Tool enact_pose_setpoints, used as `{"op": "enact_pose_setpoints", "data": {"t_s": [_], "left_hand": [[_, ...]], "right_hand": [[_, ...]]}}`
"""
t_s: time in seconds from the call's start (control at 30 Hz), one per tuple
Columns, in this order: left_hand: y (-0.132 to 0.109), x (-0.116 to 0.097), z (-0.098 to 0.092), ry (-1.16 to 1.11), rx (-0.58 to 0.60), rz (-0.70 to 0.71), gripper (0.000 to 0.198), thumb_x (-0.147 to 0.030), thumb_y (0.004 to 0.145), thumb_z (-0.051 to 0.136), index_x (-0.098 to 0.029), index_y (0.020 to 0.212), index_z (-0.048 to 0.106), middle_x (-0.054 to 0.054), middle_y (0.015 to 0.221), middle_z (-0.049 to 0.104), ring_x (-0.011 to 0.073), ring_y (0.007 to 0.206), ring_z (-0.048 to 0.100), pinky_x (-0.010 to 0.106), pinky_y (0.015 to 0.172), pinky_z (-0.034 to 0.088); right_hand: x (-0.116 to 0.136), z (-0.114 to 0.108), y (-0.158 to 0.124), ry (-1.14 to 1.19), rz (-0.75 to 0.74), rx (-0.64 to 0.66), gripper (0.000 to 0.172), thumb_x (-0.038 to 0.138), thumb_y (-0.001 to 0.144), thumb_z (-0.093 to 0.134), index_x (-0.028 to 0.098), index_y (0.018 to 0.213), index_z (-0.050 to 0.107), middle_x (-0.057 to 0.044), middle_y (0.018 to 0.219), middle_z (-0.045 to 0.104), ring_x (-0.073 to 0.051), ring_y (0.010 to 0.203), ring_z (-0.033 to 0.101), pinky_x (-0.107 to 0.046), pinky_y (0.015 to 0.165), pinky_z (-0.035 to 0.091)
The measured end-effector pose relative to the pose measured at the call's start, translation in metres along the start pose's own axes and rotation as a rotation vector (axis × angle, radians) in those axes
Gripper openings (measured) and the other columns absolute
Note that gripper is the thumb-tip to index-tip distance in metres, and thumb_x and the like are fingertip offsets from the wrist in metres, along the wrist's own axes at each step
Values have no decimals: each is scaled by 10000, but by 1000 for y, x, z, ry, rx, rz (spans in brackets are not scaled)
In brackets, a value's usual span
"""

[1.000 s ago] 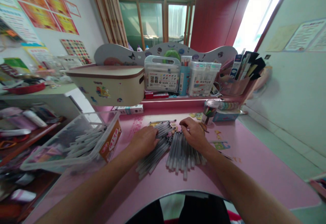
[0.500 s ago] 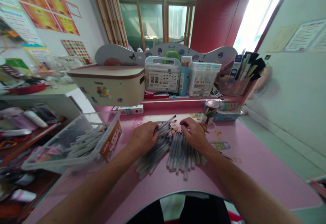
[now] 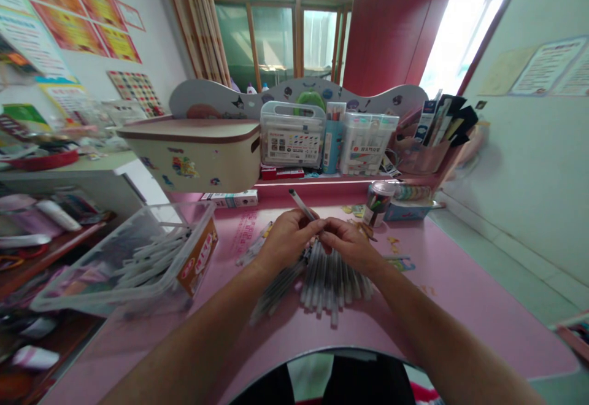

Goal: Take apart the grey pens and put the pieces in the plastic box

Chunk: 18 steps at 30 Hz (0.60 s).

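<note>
In the head view, we find the left hand (image 3: 285, 239) grasping a translucent pen (image 3: 300, 200), its dark end slanting up and away. The right hand (image 3: 348, 243) meets it with curled fingertips at the lower end; fingers overlap there, so we cannot tell whether that hand grips too. Held between both hands above the pink desk (image 3: 478, 331), the pen is probably raised so that it stays apart from the others. Beneath the right hand, a fan of pens (image 3: 329, 291) spreads nearer ends toward us, seemingly laid roughly side by side to keep them countable. More pens (image 3: 275, 294) lie beside it, partly hidden by the left hand. The clear plastic bin (image 3: 199, 262) stands at our left, presumably for easy reach, holding loose pens (image 3: 150, 264).
</note>
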State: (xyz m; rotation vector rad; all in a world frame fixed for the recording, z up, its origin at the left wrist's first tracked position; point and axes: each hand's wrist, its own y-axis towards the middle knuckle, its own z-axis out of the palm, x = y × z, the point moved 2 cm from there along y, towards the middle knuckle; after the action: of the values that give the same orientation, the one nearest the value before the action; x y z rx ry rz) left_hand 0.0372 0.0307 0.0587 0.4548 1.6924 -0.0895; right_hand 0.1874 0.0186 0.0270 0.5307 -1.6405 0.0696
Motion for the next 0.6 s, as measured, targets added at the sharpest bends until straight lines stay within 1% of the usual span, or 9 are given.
{"op": "enact_pose_setpoints", "data": {"t_s": [0.13,0.2,0.27,0.33,0.4,0.5,0.6], "left_hand": [[4,-1,-13,-42,-120,27,221,-371,791,676,-151,768,671,-8,649,608,112,587,535,233,577,424],[2,1,-16,-98,-133,33,203,-354,783,687,-153,770,665,-9,659,617,112,603,553,237,603,439],[0,5,-15,-141,-118,28,187,-340,780,691,-156,782,662,-5,673,638,120,616,580,249,630,458],[-2,10,-13,-143,-109,26,169,-319,771,697,-155,797,666,5,692,660,133,642,605,260,656,473],[-3,15,-11,-119,-128,30,158,-297,759,708,-152,810,674,18,723,676,147,687,623,267,681,482],[-4,19,-9,-135,-155,39,163,-286,739,721,-148,814,678,25,746,680,153,706,628,272,694,488],[-4,20,-7,-197,-143,39,170,-291,732,725,-152,809,665,7,709,660,143,659,614,266,665,485]], "right_hand": [[1,-3,0,-35,3,-4,285,428,926,494,187,789,559,24,617,515,-115,566,471,-259,567,392],[-3,-2,0,-17,31,16,286,416,936,465,186,799,563,8,658,551,-123,593,494,-266,583,404],[-9,0,0,-16,59,48,256,384,937,451,183,843,577,-2,719,573,-126,621,503,-268,598,406],[-13,2,0,-33,70,63,202,325,924,450,180,871,580,-4,767,573,-125,647,500,-266,615,404],[-13,3,0,-56,60,51,154,270,904,448,182,879,572,2,778,557,-126,667,491,-261,628,399],[-7,5,0,-194,9,6,146,267,916,440,195,879,562,5,789,547,-140,729,493,-266,671,391],[-2,7,-1,-373,-38,-12,230,311,959,400,199,818,541,3,767,534,-146,741,484,-274,681,373]]}}
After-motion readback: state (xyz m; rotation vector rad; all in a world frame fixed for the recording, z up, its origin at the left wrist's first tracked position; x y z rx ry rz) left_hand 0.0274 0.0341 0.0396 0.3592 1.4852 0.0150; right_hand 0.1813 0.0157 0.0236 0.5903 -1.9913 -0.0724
